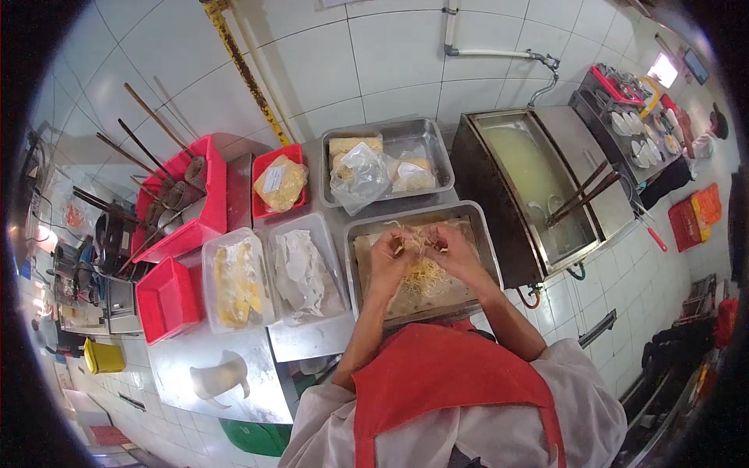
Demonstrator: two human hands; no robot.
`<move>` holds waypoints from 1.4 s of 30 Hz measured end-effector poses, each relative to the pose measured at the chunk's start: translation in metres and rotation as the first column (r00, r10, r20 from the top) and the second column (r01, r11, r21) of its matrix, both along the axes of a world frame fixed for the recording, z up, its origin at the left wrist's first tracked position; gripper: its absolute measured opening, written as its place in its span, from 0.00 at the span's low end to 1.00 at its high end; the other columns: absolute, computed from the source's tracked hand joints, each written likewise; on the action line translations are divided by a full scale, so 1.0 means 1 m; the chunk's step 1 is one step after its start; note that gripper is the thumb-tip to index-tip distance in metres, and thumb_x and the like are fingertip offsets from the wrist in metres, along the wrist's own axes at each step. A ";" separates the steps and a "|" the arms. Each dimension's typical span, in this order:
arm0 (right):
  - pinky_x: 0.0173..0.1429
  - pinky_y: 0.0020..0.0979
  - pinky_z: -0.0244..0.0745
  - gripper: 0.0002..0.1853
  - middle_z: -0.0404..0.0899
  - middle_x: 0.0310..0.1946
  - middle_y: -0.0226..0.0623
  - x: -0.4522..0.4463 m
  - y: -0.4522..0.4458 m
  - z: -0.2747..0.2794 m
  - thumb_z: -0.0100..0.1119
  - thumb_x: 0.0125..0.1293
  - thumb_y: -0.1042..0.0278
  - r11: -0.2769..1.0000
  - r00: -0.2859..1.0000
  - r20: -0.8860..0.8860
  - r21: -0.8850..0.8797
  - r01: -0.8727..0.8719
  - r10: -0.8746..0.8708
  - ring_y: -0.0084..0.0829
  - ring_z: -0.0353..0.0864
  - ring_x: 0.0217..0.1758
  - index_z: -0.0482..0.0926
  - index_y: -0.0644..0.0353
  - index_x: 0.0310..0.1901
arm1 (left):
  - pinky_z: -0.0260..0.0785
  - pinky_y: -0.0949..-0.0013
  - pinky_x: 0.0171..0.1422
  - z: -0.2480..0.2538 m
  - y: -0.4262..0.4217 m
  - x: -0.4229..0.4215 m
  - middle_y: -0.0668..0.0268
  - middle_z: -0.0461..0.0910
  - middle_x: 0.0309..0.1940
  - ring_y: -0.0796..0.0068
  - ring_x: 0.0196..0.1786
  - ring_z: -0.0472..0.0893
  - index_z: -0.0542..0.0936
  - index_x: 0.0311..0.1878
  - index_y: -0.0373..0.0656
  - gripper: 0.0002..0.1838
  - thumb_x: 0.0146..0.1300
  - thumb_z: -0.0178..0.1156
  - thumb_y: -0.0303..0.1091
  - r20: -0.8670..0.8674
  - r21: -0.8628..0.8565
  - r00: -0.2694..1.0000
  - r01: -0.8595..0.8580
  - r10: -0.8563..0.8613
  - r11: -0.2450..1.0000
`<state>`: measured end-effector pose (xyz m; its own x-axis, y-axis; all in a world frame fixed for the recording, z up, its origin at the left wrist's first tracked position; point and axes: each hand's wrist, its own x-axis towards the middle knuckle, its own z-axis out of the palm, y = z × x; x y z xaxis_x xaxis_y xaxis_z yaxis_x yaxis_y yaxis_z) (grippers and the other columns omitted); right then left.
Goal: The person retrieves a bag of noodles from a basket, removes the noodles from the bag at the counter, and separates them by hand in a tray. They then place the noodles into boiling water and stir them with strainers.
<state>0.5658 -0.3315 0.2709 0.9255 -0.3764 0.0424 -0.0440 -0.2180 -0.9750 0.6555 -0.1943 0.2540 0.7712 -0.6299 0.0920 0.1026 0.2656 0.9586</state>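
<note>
Both hands are raised over a metal tray (493, 253) lined with pale cloth or paper. Thin yellow noodles (425, 278) lie in a loose heap on the lining, just below them. My left hand (388, 257) has its fingers curled round some strands of the noodles. Close beside it, my right hand (455, 253) is closed on strands too, and a few hang between the two hands. Left of the tray stand a clear tub holding a floury white bag (300, 269) and another tub with yellow floury pieces (238, 285).
Behind is a metal tray (445, 168) with bagged food. A red basket (275, 207) holds a yellow bag. Further left are a red bin (211, 199) with long-handled strainers and a red box (168, 300). A steaming vat (527, 175) stands right; a person (714, 125) is far right.
</note>
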 end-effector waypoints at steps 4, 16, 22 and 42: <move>0.43 0.27 0.71 0.10 0.74 0.40 0.32 -0.004 -0.009 -0.007 0.60 0.58 0.76 0.997 0.988 -0.153 -0.070 -0.029 0.018 0.22 0.73 0.41 0.73 0.62 0.42 | 0.70 0.73 0.49 0.011 0.003 0.003 0.66 0.77 0.45 0.77 0.45 0.76 0.75 0.45 0.40 0.18 0.50 0.61 0.14 -0.008 0.083 1.000 -0.022 0.022 0.996; 0.46 0.27 0.72 0.12 0.74 0.37 0.30 -0.002 -0.011 -0.016 0.59 0.56 0.80 0.999 1.000 -0.020 -0.047 0.010 -0.010 0.23 0.73 0.43 0.72 0.61 0.43 | 0.70 0.74 0.50 0.002 0.004 0.013 0.69 0.77 0.43 0.78 0.45 0.77 0.75 0.52 0.41 0.23 0.50 0.63 0.16 -0.004 0.242 0.998 0.067 -0.068 0.968; 0.43 0.24 0.71 0.09 0.73 0.34 0.28 0.002 -0.006 0.016 0.60 0.57 0.78 0.950 0.982 0.190 -0.308 0.047 0.013 0.21 0.74 0.39 0.73 0.63 0.39 | 0.70 0.74 0.49 0.000 0.000 0.008 0.69 0.76 0.44 0.79 0.44 0.76 0.75 0.54 0.42 0.24 0.52 0.64 0.17 -0.109 0.092 0.989 0.110 -0.099 0.990; 0.51 0.25 0.68 0.12 0.73 0.42 0.36 -0.002 -0.008 0.008 0.58 0.58 0.79 0.997 0.972 0.236 0.066 -0.031 0.014 0.26 0.73 0.47 0.72 0.64 0.45 | 0.73 0.58 0.50 -0.029 0.004 0.009 0.55 0.78 0.43 0.54 0.44 0.80 0.75 0.52 0.39 0.25 0.47 0.68 0.25 0.609 0.523 0.763 -0.183 -0.216 0.832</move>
